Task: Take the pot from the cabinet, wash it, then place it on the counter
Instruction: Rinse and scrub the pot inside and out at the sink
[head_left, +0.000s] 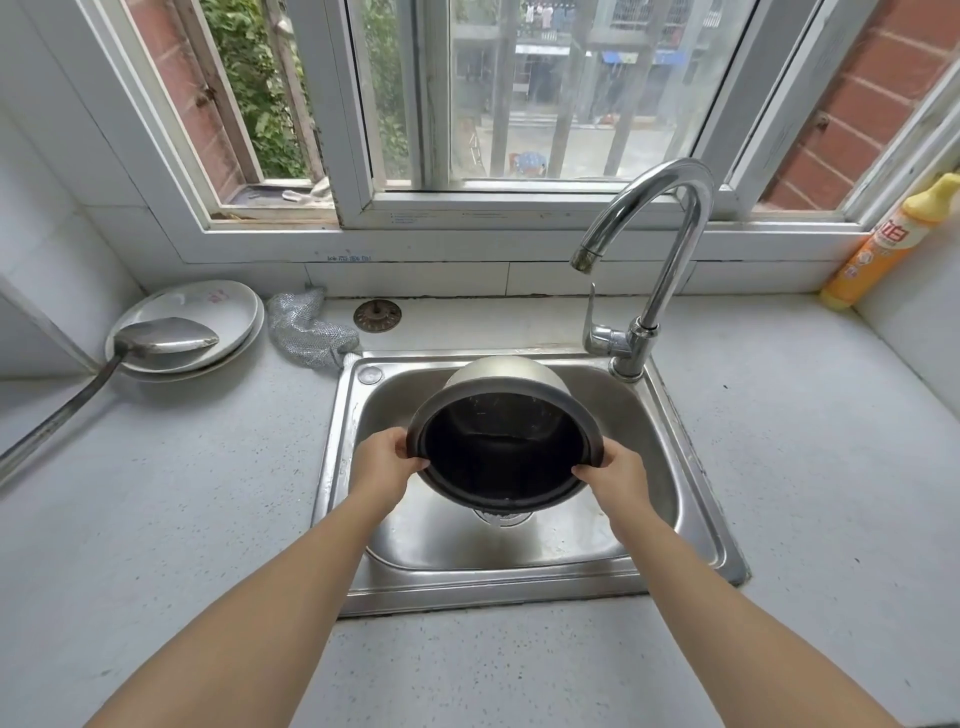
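Head view: your left hand and right hand each close their grip on the rim of the pot, at its 9 and 3 o'clock. The pot is held over the steel sink, tilted with its dark interior facing you. At 1 o'clock stands the faucet. At 10 o'clock on the table lie stacked plates carrying a ladle.

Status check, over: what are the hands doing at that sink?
Left hand and right hand grip pot rim. Pot tilted over sink, water pouring out. Faucet off. Nothing in the way.
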